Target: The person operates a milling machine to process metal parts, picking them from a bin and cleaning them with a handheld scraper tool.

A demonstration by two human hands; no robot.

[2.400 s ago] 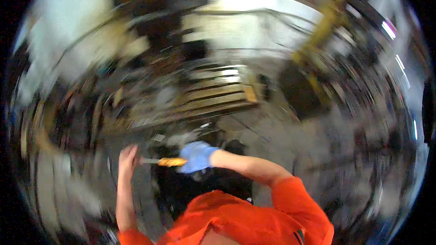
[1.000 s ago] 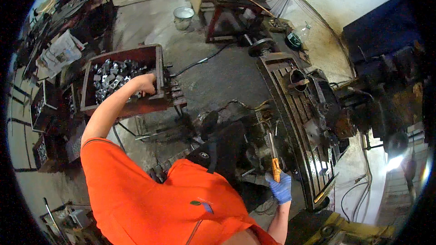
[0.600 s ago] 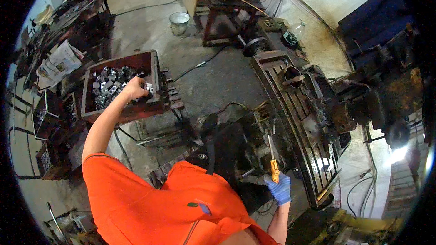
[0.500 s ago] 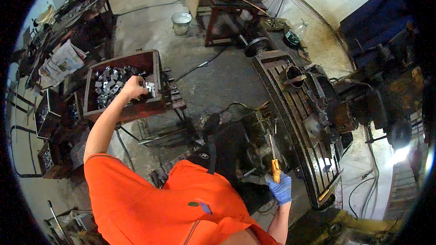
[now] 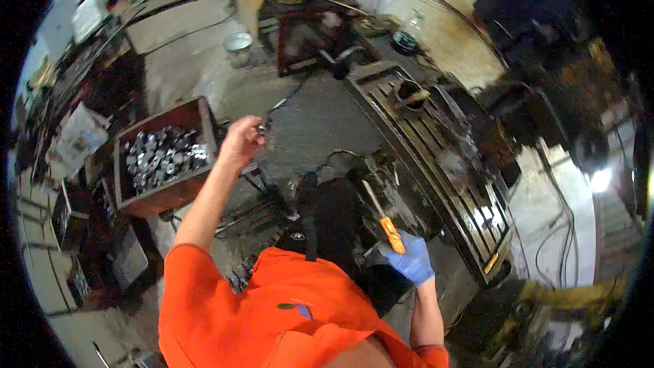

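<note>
The left hand [image 5: 243,142] pinches a small metal piece [image 5: 262,129] right of the parts box [image 5: 167,197]; the gloved right hand [image 5: 411,259] encloses the yellow-handled tool [image 5: 391,234], near right. Best hold the tool's tip [image 5: 366,185] clear of the bare fingers [image 5: 253,135].

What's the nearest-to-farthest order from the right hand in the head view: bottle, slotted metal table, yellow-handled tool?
1. Yellow-handled tool: held in the right hand.
2. Slotted metal table: right and ahead.
3. Bottle: ahead, past the table's far end.
</note>
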